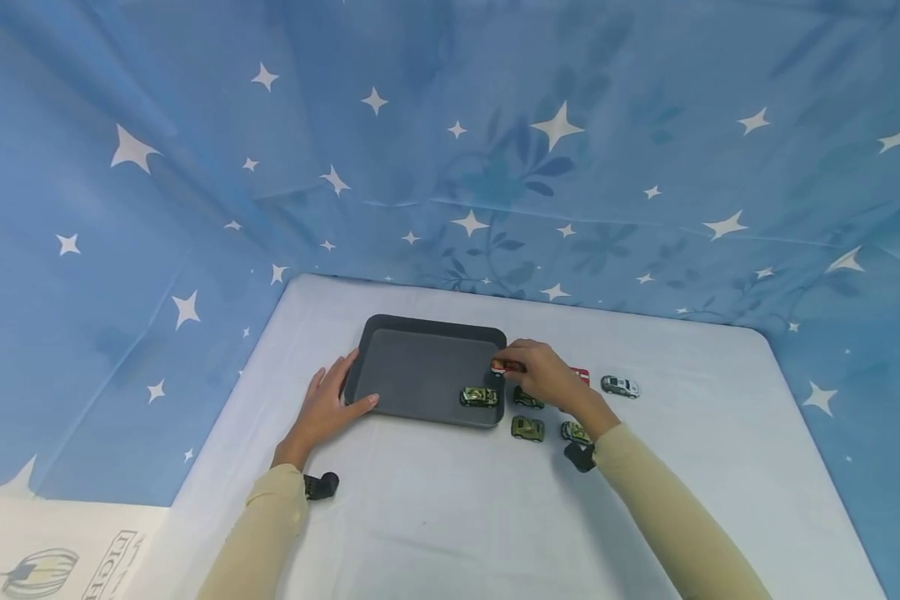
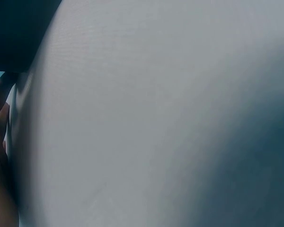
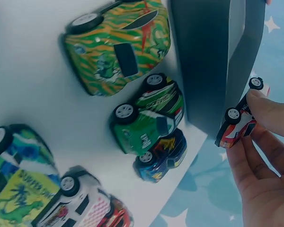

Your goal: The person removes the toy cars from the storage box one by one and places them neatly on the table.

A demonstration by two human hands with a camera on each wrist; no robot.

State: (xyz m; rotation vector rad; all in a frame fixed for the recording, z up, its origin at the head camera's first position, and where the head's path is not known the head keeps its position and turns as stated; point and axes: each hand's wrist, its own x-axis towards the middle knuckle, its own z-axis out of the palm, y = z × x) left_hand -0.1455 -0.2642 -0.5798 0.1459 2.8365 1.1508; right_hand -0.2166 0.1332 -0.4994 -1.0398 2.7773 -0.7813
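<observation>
My right hand (image 1: 542, 372) pinches a small red and white toy car (image 3: 240, 118) between thumb and fingers, over the right rim of a dark grey tray (image 1: 412, 371). In the right wrist view, this car is beside the tray wall (image 3: 199, 61) with its wheels facing the camera. Resting at the tray's left front corner is my left hand (image 1: 328, 414), its fingers spread along the left side and its thumb at the front rim. Inside the tray, near the right front corner, lies a green patterned toy car (image 1: 479, 397). The left wrist view shows mostly white cloth.
Several toy cars stand right of the tray: an olive one (image 1: 528, 428), a silver one (image 1: 620, 386), a red one (image 1: 582, 375) partly hidden by my right hand, and an orange-and-green striped one (image 3: 120, 47). A blue starred curtain (image 1: 465, 167) borders the white table (image 1: 435, 517).
</observation>
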